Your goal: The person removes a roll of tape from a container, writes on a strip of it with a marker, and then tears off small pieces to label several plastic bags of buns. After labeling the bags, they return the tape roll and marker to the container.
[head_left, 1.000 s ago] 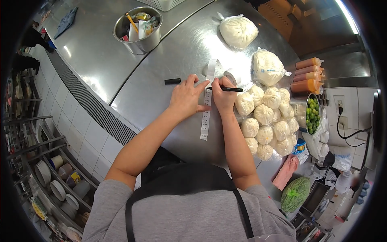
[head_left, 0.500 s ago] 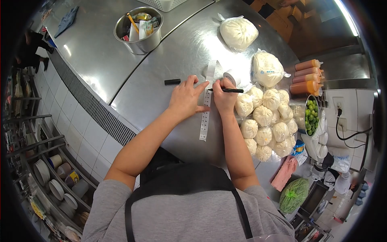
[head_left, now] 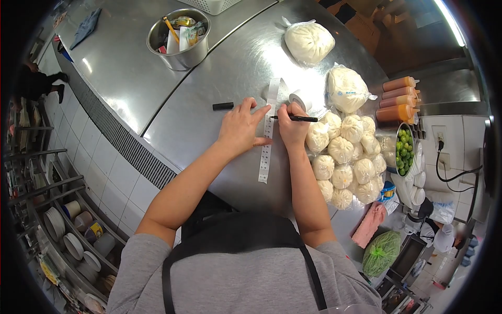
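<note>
My right hand [head_left: 293, 125] is closed around a black marker pen [head_left: 299, 119], its tip at a long white strip of labels [head_left: 265, 162] lying on the steel table. Rows of small dark marks run along the strip's lower part. My left hand [head_left: 241, 126] rests with fingers spread, the index fingertip and thumb touching the strip's edge. The black pen cap [head_left: 223, 106] lies left of that hand. Just beyond my right hand stands the label roll [head_left: 298, 99], with the strip's far end curling towards it.
Bagged buns [head_left: 342, 150] lie right of my right arm, with two larger bagged buns [head_left: 309, 43] behind. Sauce bottles [head_left: 397, 113] and a container of green limes [head_left: 404, 152] line the right edge. A steel pot [head_left: 180, 57] of odds and ends stands at the far left.
My right hand and the marker shift very slightly at the strip; my left hand holds its place. At the far left, a person in dark clothes has moved along the floor.
</note>
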The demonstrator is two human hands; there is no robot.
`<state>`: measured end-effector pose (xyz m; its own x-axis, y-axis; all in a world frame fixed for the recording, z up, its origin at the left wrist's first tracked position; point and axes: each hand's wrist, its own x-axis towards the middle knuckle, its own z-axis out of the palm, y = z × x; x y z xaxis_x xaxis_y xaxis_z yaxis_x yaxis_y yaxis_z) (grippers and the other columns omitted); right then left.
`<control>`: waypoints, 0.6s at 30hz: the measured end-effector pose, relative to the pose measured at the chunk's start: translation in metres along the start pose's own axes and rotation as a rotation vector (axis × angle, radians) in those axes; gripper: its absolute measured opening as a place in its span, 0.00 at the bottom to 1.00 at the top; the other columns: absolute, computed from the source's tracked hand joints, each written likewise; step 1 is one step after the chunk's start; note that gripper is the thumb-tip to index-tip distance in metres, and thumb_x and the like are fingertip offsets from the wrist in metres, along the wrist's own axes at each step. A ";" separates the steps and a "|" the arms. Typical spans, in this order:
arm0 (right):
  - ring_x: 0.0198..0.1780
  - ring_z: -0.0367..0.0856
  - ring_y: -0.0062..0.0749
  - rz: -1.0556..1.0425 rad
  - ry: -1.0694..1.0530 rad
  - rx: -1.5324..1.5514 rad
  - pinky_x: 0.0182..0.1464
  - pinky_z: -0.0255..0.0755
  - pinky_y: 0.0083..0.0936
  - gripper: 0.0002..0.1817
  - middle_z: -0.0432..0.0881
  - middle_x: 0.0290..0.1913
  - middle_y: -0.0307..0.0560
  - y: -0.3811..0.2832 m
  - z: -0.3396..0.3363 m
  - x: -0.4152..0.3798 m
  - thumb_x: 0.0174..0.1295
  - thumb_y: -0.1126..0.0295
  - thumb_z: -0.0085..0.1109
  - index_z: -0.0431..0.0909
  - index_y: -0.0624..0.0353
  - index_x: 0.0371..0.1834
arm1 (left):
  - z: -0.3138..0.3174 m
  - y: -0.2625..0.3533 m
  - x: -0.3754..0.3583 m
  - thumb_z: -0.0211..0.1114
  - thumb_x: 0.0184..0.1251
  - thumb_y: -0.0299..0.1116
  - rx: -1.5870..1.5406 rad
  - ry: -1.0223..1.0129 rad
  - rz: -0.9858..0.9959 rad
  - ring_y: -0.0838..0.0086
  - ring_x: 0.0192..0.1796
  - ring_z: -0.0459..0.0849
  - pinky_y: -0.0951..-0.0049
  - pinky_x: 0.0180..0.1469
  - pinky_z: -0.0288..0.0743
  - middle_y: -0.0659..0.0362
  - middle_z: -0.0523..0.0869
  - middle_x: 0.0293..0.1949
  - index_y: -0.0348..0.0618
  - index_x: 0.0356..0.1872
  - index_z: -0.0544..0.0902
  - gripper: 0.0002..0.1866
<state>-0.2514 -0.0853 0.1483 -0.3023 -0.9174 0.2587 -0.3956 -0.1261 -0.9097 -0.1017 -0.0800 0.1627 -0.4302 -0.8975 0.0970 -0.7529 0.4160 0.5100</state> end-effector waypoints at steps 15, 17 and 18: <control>0.19 0.54 0.18 -0.054 0.031 -0.068 0.23 0.54 0.23 0.18 0.56 0.14 0.37 0.010 -0.002 0.001 0.52 0.76 0.55 0.55 0.60 0.14 | 0.000 0.000 0.000 0.75 0.36 0.53 -0.001 0.003 0.003 0.62 0.47 0.76 0.62 0.45 0.73 0.55 0.68 0.49 0.57 0.57 0.73 0.40; 0.20 0.54 0.18 -0.053 0.040 -0.050 0.23 0.54 0.23 0.18 0.56 0.14 0.37 0.005 -0.002 0.001 0.52 0.76 0.56 0.55 0.61 0.14 | 0.000 0.000 0.000 0.75 0.36 0.53 -0.002 0.001 -0.004 0.62 0.47 0.76 0.62 0.45 0.73 0.55 0.68 0.49 0.57 0.57 0.73 0.41; 0.20 0.55 0.18 -0.053 0.049 -0.031 0.23 0.54 0.23 0.18 0.57 0.14 0.37 0.003 -0.001 0.001 0.52 0.77 0.56 0.56 0.61 0.14 | 0.000 0.000 0.000 0.75 0.35 0.53 0.002 0.008 0.001 0.62 0.47 0.76 0.62 0.45 0.73 0.55 0.68 0.49 0.56 0.57 0.73 0.41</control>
<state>-0.2538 -0.0863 0.1462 -0.3223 -0.8898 0.3231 -0.4392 -0.1618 -0.8837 -0.1013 -0.0801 0.1627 -0.4270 -0.8982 0.1049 -0.7532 0.4174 0.5084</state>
